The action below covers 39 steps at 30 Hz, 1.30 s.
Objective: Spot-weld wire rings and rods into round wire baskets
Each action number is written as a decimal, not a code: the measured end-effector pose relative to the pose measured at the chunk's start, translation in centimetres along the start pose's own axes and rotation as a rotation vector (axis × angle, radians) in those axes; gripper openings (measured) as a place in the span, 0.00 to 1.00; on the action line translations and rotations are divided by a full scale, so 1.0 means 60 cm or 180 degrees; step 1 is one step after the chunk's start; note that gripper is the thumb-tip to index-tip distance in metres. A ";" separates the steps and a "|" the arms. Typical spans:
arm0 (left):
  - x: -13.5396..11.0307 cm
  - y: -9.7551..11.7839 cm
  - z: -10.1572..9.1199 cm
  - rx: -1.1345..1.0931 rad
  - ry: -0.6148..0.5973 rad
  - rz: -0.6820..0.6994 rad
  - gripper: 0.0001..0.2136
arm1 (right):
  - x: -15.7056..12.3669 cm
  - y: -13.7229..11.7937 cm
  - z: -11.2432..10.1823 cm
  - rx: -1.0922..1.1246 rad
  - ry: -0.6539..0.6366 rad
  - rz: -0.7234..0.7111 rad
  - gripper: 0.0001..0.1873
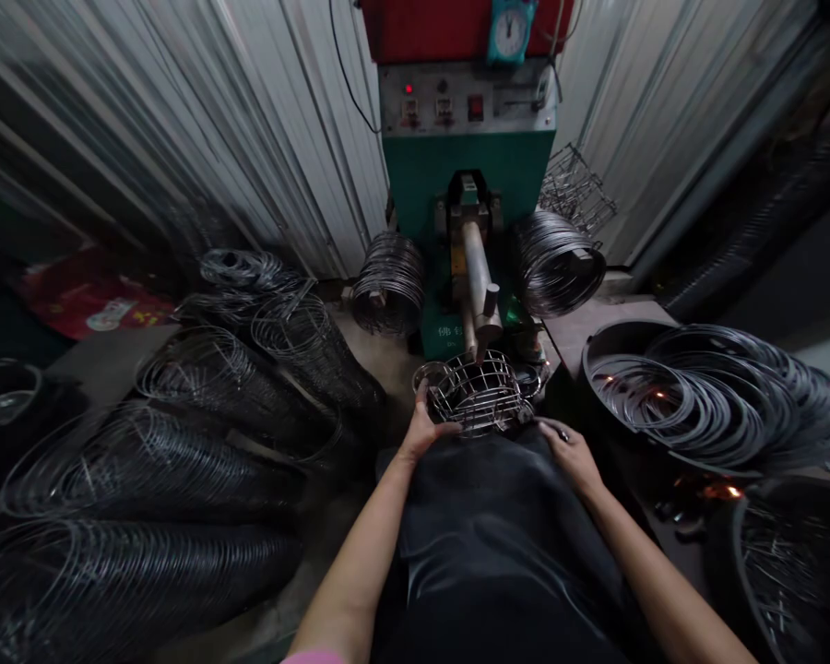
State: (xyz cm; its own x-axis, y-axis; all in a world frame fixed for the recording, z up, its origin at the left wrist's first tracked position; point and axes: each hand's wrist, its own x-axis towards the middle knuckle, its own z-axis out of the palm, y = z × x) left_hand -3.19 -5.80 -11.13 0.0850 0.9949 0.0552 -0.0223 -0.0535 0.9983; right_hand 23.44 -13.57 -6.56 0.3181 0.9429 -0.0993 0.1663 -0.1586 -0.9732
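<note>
A round wire basket [482,397] of shiny metal rods sits under the electrode tip [480,350] of a green spot welding machine [415,175]. My left hand [423,426] is closed on the basket's left side, with the thumb along the near rim and the fingers up by a wire ring [432,376]. At the basket's right end is my right hand [571,454], its fingers pinched together near the rim. What lies between them is too small and dark to tell. A dark apron [491,516] covers my lap just below the basket.
Wire coils [387,286] flank the machine. Stacked wire rings [159,461] lie to the left. On the right stand a tub [598,346] of loose rings and a bin [729,553] of short wire pieces. Bright sparks [731,492] glow near the bin.
</note>
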 end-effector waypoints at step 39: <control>-0.082 0.199 -0.129 0.1278 -0.1592 0.0524 0.07 | 0.221 -0.183 0.078 -0.3142 -0.2118 -0.1578 0.20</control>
State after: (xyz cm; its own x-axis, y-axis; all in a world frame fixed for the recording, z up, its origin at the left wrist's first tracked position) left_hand -11.58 -10.68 0.41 0.5667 0.8162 0.1126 0.2904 -0.3257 0.8998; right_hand 21.48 2.02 1.82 -0.4522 0.8817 -0.1347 0.8390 0.3693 -0.3997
